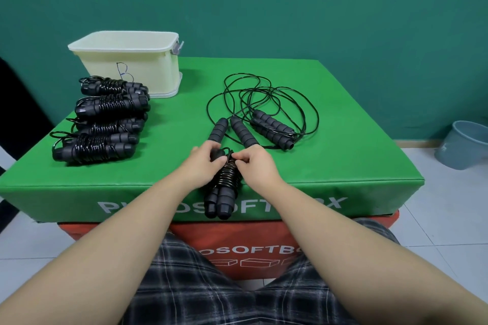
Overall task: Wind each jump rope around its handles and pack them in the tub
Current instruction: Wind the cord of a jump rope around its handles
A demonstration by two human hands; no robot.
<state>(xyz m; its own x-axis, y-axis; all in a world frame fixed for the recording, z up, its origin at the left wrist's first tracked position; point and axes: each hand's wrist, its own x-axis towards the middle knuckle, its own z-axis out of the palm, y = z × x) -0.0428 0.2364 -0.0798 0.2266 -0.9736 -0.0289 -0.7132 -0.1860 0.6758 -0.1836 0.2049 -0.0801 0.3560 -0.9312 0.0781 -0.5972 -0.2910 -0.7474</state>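
We grip a wound black foam-handled jump rope (224, 187) with both hands, left hand (202, 160) and right hand (255, 163) pinching its cord, its handles overhanging the near edge of the green padded box (343, 166). The cream plastic tub (126, 60) stands at the far left corner, wound bundles (103, 119) before it; bare green lies rightward.

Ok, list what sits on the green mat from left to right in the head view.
Pile of wound ropes → cream tub → bundle held by both hands → loose unwound ropes.

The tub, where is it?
In the head view, the cream tub stands at the green mat's far left corner, just behind the wound ropes.
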